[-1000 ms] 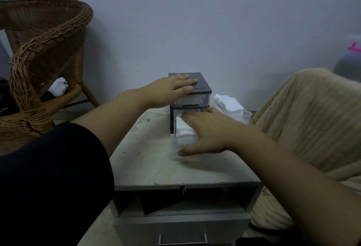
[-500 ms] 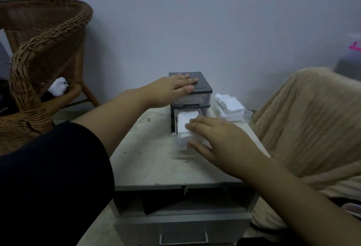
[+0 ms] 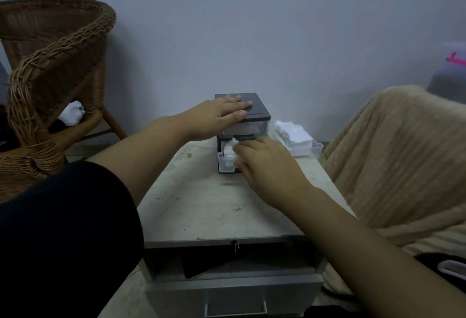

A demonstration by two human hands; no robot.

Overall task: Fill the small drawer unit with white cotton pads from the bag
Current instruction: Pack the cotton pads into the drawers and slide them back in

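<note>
The small drawer unit (image 3: 254, 116) with a dark top stands at the far end of the grey cabinet top (image 3: 209, 206). My left hand (image 3: 216, 116) lies flat on its lid. Its clear lower drawer (image 3: 223, 166) sticks out a little and holds white cotton pads (image 3: 228, 152). My right hand (image 3: 267, 163) is at the drawer's front: its fingers rest on the pads and its thumb touches the drawer's front wall. More white cotton pads (image 3: 292, 132) lie in a clear container (image 3: 315, 150) just right of the unit.
A wicker chair (image 3: 50, 65) with a white bundle (image 3: 71, 113) on its seat stands at the left. A beige blanket (image 3: 393, 166) covers something at the right. The cabinet has an open slot and a drawer (image 3: 234, 300) below its top.
The lower drawer has slid back into the unit, with my right hand moving forward along with it. My left hand has stayed on the lid.
</note>
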